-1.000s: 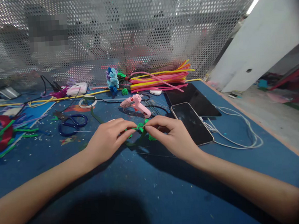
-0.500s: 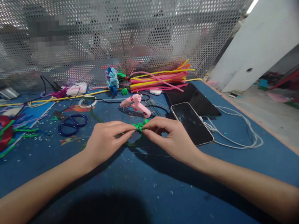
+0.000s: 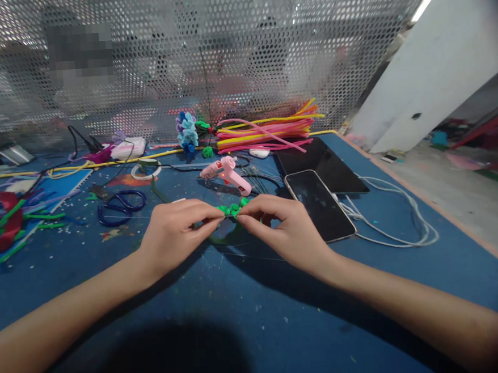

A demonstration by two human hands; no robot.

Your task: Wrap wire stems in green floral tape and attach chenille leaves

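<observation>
Thumb and forefinger of my left hand (image 3: 177,231) pinch the left end of a small green fuzzy piece (image 3: 232,209). My right hand (image 3: 283,226) grips its right end the same way, so the piece spans the small gap between my fingertips above the blue table (image 3: 259,333). Parts of the green piece are hidden behind my right fingers. Thin, faint strands show near both hands. Just beyond them lies a pink glue gun (image 3: 226,174).
Blue-handled scissors (image 3: 118,208) and a tape roll (image 3: 145,170) lie left. A phone (image 3: 321,204), a black tablet (image 3: 328,167) and white cable (image 3: 416,209) lie right. Pink and yellow stems (image 3: 266,134) and blue flowers (image 3: 186,131) sit behind. Colourful stems (image 3: 8,217) lie far left.
Both hands keep nearly the same place and grip. The green piece has shifted slightly between my fingertips, and a thin strand now shows left of my left hand.
</observation>
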